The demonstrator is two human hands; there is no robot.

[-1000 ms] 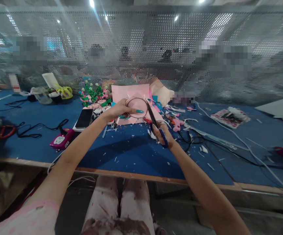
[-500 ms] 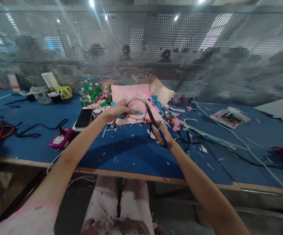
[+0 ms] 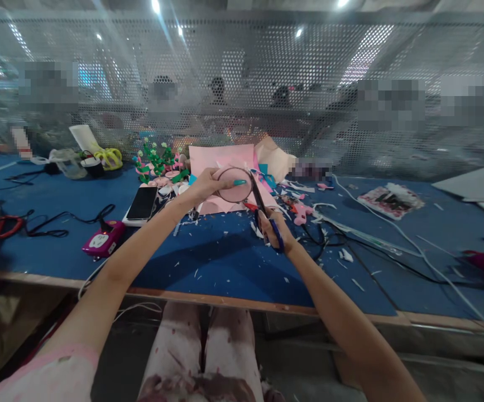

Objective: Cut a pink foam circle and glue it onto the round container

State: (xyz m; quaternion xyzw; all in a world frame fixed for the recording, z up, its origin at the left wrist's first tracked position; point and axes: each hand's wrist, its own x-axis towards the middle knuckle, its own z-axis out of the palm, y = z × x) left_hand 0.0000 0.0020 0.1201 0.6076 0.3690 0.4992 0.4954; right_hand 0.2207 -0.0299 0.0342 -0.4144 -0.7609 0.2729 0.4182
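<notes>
My left hand (image 3: 211, 185) is closed on a round piece of pink paper (image 3: 238, 193) with a dark outline, its thumb with a long green nail lying across the front. The other fingers are mostly hidden behind the paper. My right hand (image 3: 273, 228) grips scissors with blue handles (image 3: 278, 241). Their dark blades (image 3: 258, 192) point up and away, right at the paper's right edge. I cannot tell how far the blades are apart. Behind the round piece, larger pink sheets (image 3: 220, 153) lie and lean among paper scraps.
Green-stemmed craft flowers (image 3: 157, 159) stand left of the sheets. A phone (image 3: 142, 202) and a purple power socket (image 3: 104, 240) lie at left. A pink shape (image 3: 302, 213) and cables (image 3: 375, 243) are at right. Perforated metal panel (image 3: 242, 84) closes off the back.
The round paper has turned slightly in my left hand, and my thumb has shifted up on it. The pink corner that stuck up above the outline no longer shows. My right hand has barely moved.
</notes>
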